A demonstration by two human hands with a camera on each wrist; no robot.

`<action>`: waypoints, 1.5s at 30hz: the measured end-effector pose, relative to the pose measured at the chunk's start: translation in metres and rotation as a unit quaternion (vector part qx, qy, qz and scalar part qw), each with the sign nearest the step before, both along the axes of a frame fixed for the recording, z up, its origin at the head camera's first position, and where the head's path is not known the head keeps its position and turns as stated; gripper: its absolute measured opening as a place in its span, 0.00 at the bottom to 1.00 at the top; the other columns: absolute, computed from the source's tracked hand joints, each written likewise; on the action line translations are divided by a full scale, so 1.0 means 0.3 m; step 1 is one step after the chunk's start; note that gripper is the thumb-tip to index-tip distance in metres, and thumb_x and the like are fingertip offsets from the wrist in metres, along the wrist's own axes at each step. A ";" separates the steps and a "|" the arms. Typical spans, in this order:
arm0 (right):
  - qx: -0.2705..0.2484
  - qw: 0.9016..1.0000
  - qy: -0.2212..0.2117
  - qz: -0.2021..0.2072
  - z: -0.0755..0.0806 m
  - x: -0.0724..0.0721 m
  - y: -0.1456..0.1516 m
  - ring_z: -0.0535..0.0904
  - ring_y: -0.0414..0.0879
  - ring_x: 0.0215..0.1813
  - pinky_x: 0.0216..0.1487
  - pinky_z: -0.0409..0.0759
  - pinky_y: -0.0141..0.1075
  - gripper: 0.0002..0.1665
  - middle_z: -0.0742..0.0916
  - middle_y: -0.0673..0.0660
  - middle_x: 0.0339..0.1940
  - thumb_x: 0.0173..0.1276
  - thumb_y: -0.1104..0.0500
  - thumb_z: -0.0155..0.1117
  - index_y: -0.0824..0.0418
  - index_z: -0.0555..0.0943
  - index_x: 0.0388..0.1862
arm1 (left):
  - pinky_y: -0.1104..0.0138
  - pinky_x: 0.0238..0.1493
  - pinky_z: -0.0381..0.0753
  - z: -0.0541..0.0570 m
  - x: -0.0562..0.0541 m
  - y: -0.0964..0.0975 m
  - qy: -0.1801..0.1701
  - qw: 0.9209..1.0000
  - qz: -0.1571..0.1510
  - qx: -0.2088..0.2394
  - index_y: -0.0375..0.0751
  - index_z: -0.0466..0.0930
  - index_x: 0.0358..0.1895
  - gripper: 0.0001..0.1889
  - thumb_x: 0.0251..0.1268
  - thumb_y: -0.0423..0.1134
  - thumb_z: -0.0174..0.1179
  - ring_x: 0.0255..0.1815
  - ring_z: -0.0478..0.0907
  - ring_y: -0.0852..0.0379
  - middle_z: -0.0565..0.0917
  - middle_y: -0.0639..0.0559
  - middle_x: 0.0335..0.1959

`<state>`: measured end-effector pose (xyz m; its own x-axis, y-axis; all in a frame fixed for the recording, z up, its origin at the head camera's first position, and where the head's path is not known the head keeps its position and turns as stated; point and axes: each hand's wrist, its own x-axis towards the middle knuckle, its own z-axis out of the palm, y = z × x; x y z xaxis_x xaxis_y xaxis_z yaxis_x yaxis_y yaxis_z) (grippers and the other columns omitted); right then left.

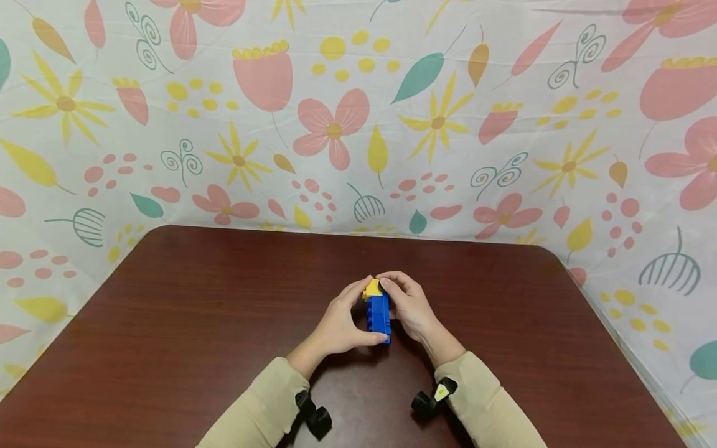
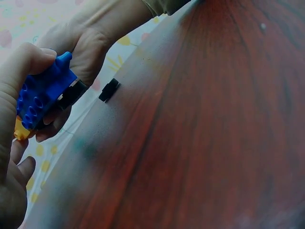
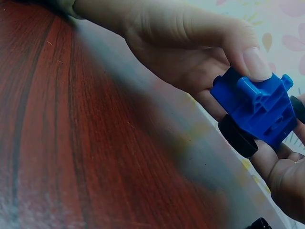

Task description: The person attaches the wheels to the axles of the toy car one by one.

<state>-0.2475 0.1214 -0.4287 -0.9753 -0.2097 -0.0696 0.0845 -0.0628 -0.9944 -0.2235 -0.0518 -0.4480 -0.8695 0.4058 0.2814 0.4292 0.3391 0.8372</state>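
Note:
Both hands hold a blue toy block car (image 1: 378,314) above the brown table. A yellow block (image 1: 373,289) sits at its far end, and studs line its side. My left hand (image 1: 342,323) spans the car, with the thumb on the near end and fingers at the yellow end. My right hand (image 1: 413,308) grips the far right side, thumb by the yellow block. In the right wrist view, the car's ridged blue underside (image 3: 267,107) shows with a black wheel (image 3: 237,137) beside it. Fingers partly hide the yellow end.
The dark brown wooden table (image 1: 224,298) reaches back to a white curtain (image 1: 347,62) printed with flowers and leaves. Black devices (image 1: 316,420) are strapped at both wrists over beige sleeves (image 1: 263,404).

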 end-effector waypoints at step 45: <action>0.128 0.989 0.077 -0.004 0.004 -0.034 0.086 0.75 0.54 0.61 0.60 0.76 0.48 0.26 0.78 0.61 0.60 0.71 0.46 0.54 0.63 0.76 0.57 | 0.52 0.67 0.66 -0.029 -0.005 -0.002 -0.028 0.999 0.009 0.013 0.42 0.51 0.74 0.52 0.46 0.49 0.72 0.68 0.65 0.48 0.60 0.47 0.72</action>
<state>-0.2577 0.1472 -0.4276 -0.9801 -0.1965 0.0299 -0.0683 0.1921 -0.9790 -0.2251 -0.0524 -0.4568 -0.8911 0.3834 0.2428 0.3758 0.3234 0.8685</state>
